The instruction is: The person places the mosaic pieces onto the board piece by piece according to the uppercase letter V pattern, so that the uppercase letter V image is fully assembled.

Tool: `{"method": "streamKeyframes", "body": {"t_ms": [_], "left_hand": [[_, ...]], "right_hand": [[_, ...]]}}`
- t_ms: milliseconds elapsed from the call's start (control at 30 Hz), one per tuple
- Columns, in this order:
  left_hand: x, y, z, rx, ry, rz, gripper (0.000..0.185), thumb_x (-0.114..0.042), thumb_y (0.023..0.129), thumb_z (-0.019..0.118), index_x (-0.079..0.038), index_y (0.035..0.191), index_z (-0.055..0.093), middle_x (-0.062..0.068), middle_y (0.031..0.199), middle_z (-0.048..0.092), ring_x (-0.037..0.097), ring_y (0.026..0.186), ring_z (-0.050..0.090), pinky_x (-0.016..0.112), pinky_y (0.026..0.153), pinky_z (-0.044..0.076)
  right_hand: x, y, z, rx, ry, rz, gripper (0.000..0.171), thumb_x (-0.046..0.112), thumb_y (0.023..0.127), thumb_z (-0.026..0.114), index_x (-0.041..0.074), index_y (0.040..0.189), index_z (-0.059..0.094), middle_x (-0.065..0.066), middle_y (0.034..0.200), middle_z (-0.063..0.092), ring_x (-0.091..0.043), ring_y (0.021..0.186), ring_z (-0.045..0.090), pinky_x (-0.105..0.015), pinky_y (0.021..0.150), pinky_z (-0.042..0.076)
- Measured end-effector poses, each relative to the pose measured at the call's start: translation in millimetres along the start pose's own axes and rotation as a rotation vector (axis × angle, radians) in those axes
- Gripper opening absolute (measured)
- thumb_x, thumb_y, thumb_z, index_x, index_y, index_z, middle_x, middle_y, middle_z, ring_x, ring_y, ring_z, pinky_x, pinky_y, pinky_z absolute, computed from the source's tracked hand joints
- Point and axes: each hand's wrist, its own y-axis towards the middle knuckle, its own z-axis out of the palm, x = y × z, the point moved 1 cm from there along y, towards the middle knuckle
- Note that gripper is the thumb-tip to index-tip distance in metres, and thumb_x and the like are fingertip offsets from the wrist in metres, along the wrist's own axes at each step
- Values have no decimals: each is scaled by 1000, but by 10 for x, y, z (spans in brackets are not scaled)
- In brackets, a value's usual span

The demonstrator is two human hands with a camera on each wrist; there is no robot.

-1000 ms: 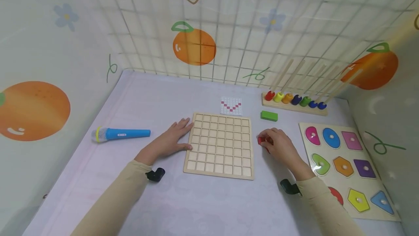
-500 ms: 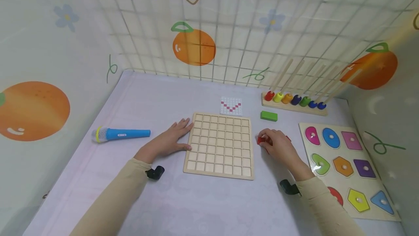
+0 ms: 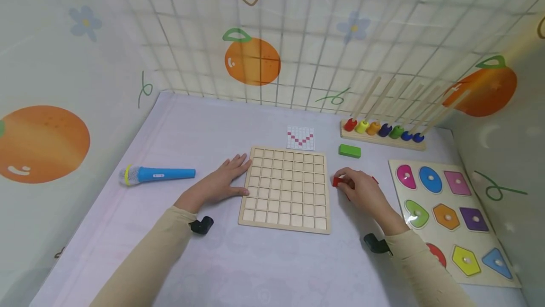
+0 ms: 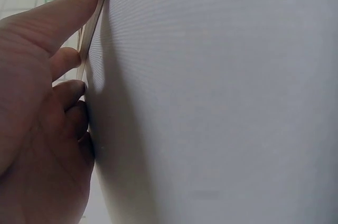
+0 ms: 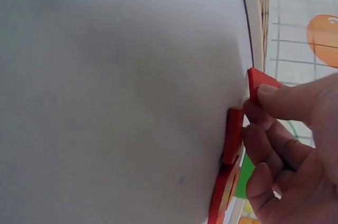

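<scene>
The left hand [image 3: 221, 181] lies flat with straight fingers against the left edge of the wooden grid board [image 3: 286, 188]. Just right of the board, on bare table, the right hand [image 3: 362, 188] pinches a red tile [image 3: 337, 182], other red tiles [image 5: 231, 150] beneath it.

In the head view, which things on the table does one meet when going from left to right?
Blue microphone → left hand → wooden grid board → right hand pinching a red tile → shape puzzle board.

One grid board [image 3: 284, 189], two hands [image 3: 217, 183]
</scene>
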Motion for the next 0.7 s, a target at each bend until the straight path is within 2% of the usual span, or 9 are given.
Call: {"method": "streamKeyframes", "body": {"t_ms": [367,567,700], "left_hand": [[-23,-3,-7,2,4,14,96,-50,93,70,-14,164,17,9,171,3,29,157,-2,46,128,1],[-17,2,4,6,1,-4,95,-50,93,69,-16,164,16,6,171,1,26,157,-4,46,128,1],[-12,-1,5,4,0,-6,95,-50,93,69,-17,164,16,5,171,1,26,157,-4,46,128,1]], "right_hand": [[16,-36,6,-42,50,23,24,14,97,70,17,121,67,-11,107,73,-24,83,61,-30,69,56],[66,-48,-1,-49,80,9,25,12,97,70,16,122,68,-12,112,73,-26,92,63,-42,82,60],[102,-56,-6,-49,100,-2,24,13,98,69,16,121,67,-11,111,73,-26,93,64,-43,84,60]]}}
